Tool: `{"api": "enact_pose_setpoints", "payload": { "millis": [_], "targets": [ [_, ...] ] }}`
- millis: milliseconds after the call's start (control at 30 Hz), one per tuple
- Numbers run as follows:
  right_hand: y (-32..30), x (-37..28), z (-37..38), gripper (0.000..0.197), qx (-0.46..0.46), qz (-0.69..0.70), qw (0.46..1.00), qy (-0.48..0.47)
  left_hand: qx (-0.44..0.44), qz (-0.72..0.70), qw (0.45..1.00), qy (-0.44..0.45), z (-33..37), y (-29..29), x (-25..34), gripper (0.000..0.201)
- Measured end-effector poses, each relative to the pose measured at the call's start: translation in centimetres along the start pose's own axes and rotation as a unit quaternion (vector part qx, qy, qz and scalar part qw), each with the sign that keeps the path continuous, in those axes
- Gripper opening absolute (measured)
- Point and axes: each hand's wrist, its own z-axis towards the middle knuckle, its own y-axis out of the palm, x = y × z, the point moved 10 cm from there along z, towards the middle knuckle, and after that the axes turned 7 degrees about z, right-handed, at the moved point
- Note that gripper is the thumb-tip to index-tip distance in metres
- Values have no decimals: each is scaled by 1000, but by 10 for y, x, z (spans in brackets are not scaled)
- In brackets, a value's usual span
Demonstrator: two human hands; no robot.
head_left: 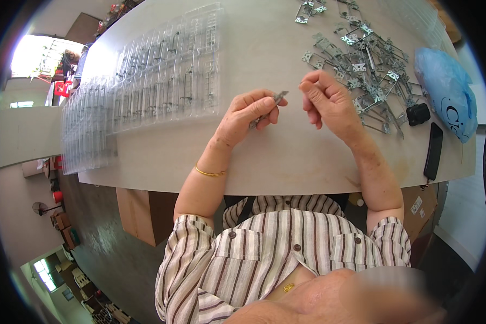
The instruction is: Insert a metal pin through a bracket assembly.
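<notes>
My left hand (249,113) is closed around a small grey metal bracket (280,96). One end of it sticks out past the thumb and forefinger, and its lower part shows under the palm. A short way to the right, my right hand (329,102) is raised with thumb and fingers curled together. Whatever sits between those fingertips, if anything, is too small or hidden to make out. The two hands are apart over the pale table (286,162). Right beyond my right hand lies a loose heap of metal wire-and-plate brackets (370,65).
Clear plastic blister trays (167,70) holding rows of metal parts cover the table's left side. On the right are a blue plastic bag (448,89), a small black case (418,114) and a black phone (433,151). A cardboard box (140,213) stands below the front edge.
</notes>
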Motion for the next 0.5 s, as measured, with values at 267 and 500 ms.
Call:
{"api": "enact_pose_setpoints", "payload": {
  "millis": [267,500],
  "targets": [
    [27,7,-6,17,-71,45,996,-3,27,-4,999,32,6,-6,-1,38],
    [27,7,-8,16,-57,-33,998,12,38,90,995,12,1,-5,1,34]
  ]
}}
